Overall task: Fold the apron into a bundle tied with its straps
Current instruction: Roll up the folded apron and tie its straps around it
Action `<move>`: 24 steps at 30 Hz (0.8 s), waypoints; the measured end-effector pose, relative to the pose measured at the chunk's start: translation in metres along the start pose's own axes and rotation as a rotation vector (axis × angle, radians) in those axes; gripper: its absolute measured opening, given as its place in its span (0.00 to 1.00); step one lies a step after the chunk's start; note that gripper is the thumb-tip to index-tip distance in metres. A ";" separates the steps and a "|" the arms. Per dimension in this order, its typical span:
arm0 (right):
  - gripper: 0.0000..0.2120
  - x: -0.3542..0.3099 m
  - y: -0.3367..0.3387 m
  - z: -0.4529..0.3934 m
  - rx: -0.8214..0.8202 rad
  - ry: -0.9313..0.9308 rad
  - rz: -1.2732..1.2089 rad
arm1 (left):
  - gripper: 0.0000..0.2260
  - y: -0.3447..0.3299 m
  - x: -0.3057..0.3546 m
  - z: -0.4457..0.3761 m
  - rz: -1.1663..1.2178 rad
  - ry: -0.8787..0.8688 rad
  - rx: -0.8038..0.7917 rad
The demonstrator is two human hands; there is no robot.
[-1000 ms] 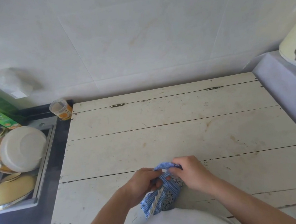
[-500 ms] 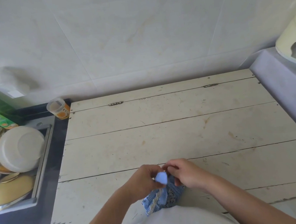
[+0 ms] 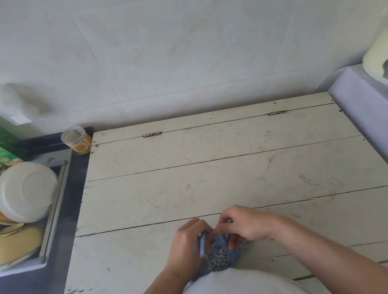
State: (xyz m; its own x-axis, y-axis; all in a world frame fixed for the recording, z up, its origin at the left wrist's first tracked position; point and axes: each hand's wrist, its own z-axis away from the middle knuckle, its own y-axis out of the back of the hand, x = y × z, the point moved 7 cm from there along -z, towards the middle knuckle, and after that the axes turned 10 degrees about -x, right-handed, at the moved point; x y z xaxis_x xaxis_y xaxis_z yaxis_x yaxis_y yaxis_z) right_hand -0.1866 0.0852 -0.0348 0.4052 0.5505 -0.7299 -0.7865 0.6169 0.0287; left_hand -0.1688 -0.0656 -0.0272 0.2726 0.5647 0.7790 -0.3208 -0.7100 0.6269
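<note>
Both hands (image 3: 186,245) (image 3: 244,225) pinching bundled blue gingham apron (image 3: 220,255) — worn plank table (image 3: 215,180)

The apron (image 3: 220,255) is blue checked with a dark speckled part. The tabletop (image 3: 215,180) is off-white with brown stains. The bowl (image 3: 24,192) is white.
</note>
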 end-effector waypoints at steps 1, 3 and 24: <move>0.14 0.001 0.000 -0.001 0.014 0.005 0.046 | 0.07 0.000 0.000 0.000 0.057 0.025 -0.007; 0.18 0.002 0.002 -0.001 0.103 0.043 0.055 | 0.07 0.001 -0.001 -0.002 0.161 0.119 -0.023; 0.12 0.014 0.018 0.030 0.530 0.170 0.126 | 0.10 0.002 -0.017 -0.010 0.889 0.617 -0.061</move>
State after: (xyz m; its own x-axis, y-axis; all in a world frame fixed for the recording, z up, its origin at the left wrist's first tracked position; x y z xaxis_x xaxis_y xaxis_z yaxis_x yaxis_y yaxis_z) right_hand -0.1811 0.1207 -0.0245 0.2076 0.5670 -0.7972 -0.4648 0.7742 0.4296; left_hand -0.1829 -0.0726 -0.0393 -0.5775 -0.0157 0.8162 -0.2271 -0.9572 -0.1792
